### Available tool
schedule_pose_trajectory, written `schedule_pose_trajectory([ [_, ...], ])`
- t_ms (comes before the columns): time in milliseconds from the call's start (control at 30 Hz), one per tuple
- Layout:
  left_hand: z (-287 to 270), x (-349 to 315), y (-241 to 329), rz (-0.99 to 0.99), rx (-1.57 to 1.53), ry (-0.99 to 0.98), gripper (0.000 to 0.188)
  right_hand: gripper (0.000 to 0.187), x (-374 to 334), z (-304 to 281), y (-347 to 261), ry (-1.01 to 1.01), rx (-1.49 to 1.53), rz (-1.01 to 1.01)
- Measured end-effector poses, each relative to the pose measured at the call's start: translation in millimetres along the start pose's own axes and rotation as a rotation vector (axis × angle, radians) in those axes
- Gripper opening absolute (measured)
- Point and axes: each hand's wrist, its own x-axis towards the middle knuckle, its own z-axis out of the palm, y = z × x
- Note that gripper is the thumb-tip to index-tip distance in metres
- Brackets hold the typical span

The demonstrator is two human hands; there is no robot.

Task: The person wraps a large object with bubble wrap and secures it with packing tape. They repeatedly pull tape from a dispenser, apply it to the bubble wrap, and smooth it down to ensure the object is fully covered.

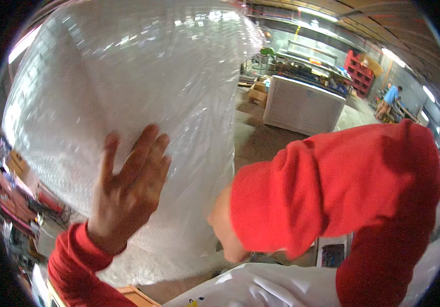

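A tall, bulky object wrapped in clear bubble wrap [189, 97] fills the left and middle of the view; what lies inside cannot be made out. My left hand [128, 197] is laid against the near face of the wrap, fingers stretched upward and the thumb side apart. Beside the lower right edge of the wrap is my right hand [223, 227], bent inward below a thick red sleeve [302, 199]. Its fingers are mostly hidden and blurred, so any grip on the wrap does not show.
Behind to the right stands a white panel-sided bench [304, 105] loaded with items, a cardboard box [257, 94] next to it. Red crates [359, 74] are stacked farther back. A person in a blue top [392, 97] bends at the far right. Clutter lines the left edge.
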Motion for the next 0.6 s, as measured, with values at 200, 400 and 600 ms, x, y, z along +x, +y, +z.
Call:
schedule_pose_trajectory([
  [200, -3.6, -32.3, 55.8, -0.133, -0.23, -0.29, 0.055, 0.046, -90.0, 6.7, 110.6, 0.628, 0.025, -0.03],
  [400, 25.8, 62.7, 109.3, 0.072, -0.412, -0.336, 0.048, 0.054, -152.6, -68.1, 243.6, 1.631, -0.504, 0.093],
  [600, 48.3, 214.5, 139.9, -0.007, -0.366, -0.132, 0.042, 0.035, -101.5, -226.6, 324.4, 1.893, -0.947, -0.21],
])
